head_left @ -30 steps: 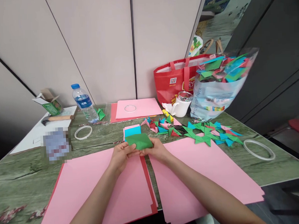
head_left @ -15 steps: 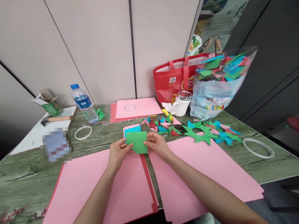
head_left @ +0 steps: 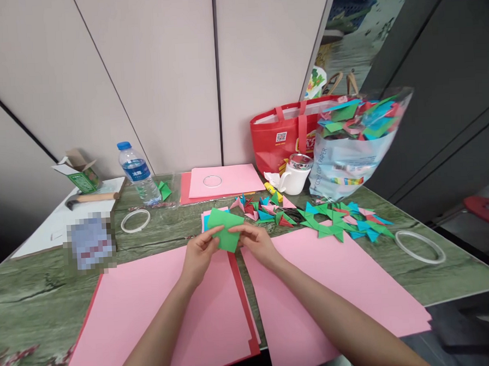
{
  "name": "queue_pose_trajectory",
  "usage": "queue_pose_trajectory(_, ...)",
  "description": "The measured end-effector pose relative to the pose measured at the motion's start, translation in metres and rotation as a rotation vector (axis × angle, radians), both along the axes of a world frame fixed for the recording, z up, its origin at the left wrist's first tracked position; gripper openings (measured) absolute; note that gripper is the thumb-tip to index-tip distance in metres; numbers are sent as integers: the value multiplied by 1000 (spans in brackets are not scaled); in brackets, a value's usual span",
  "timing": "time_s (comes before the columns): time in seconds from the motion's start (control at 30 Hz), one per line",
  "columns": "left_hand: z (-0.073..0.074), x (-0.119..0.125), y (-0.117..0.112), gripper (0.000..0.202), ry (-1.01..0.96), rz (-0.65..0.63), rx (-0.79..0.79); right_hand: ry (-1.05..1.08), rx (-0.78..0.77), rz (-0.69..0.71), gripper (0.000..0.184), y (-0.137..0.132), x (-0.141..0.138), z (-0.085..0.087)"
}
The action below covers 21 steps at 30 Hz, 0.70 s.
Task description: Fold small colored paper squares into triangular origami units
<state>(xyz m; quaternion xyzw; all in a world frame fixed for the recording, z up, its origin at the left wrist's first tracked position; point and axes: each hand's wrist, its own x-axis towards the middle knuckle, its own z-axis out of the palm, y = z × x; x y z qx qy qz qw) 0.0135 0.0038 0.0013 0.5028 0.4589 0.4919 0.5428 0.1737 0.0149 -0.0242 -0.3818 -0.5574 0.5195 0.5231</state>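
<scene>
A square of green paper (head_left: 226,227) is held up between both hands, turned at a slant. My left hand (head_left: 202,251) pinches its left side between thumb and fingers. On the opposite side, my right hand (head_left: 256,242) pinches the right edge. Just behind the green sheet lies a small stack of pink and blue paper squares (head_left: 206,220), partly hidden. Beneath my forearms are large pink sheets, one pile on the left (head_left: 152,302) with red edges showing, another on the right (head_left: 340,287).
Folded paper pieces (head_left: 266,209) and a ring of folded stars (head_left: 332,219) lie to the right. Behind stand a white mug (head_left: 295,177), a red bag (head_left: 267,141) and a full plastic bag (head_left: 341,156). A water bottle (head_left: 137,172), hammer (head_left: 93,198) and tape roll (head_left: 135,221) are at left.
The green paper has turned from lying square to a slant, and its lower corner now points down. Both hands have shifted slightly with it and still grip it.
</scene>
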Motion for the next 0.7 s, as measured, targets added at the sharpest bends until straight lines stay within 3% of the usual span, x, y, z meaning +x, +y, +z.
queue_pose_trajectory(0.23,-6,-6,5,39,-143,-36,-16,-173,126,97,21,1,7,5)
queue_pose_trajectory(0.4,-4,-3,2,39,-94,-2,-29,-172,109,83,20,1,8,8)
queue_pose_trajectory(0.57,-5,2,-1,41,-130,-7,-22,-80,53,-48,20,-1,1,4)
queue_pose_trajectory(0.7,-6,5,-4,43,-156,-21,-22,33,1,-143,32,-3,-6,1)
